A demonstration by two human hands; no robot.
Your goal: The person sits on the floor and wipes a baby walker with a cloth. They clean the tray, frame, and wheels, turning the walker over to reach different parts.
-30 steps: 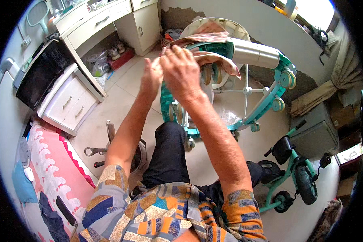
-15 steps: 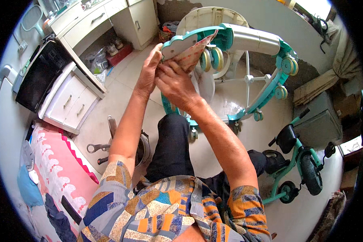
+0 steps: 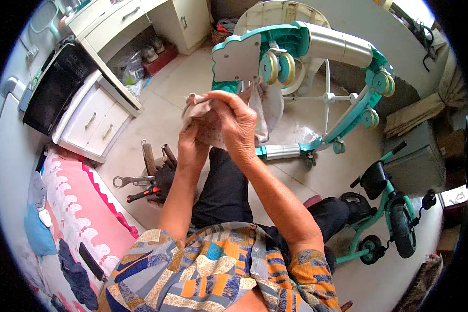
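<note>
Both my hands are raised in front of me and grip a pale, crumpled cloth (image 3: 268, 106). My left hand (image 3: 193, 141) holds its left end from below. My right hand (image 3: 237, 120) closes over the top of it, hiding much of the cloth. Just beyond stands a teal and white baby walker (image 3: 317, 52), tipped so that its yellow-hubbed wheels face me. The cloth hangs in front of the walker's lower frame; I cannot tell whether it touches it.
A container of tools (image 3: 150, 179) with a wrench and pliers sits by my left knee. A white drawer cabinet (image 3: 96, 122) and a pink bed (image 3: 73, 218) lie to the left. A green tricycle (image 3: 387, 208) stands to the right, on the pale tiled floor (image 3: 140, 140).
My hands have come down and back from the walker's top with the cloth bunched in them. The walker's patterned covering is gone from its tray, which now shows bare.
</note>
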